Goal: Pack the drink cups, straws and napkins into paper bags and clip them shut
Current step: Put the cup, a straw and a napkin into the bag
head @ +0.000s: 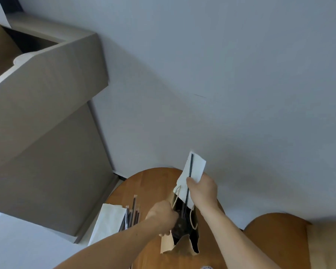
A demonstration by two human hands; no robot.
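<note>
Steadiness counts: our left hand (pixel 161 214) grips the bag (pixel 167 243) by its rim while our right hand (pixel 202 188) pinches napkin (pixel 197 167) and straw (pixel 190 166). Best lowered upright.

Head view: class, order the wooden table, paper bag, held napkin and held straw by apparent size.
1. wooden table
2. paper bag
3. held napkin
4. held straw, thinnest, though longer than the napkin
</note>
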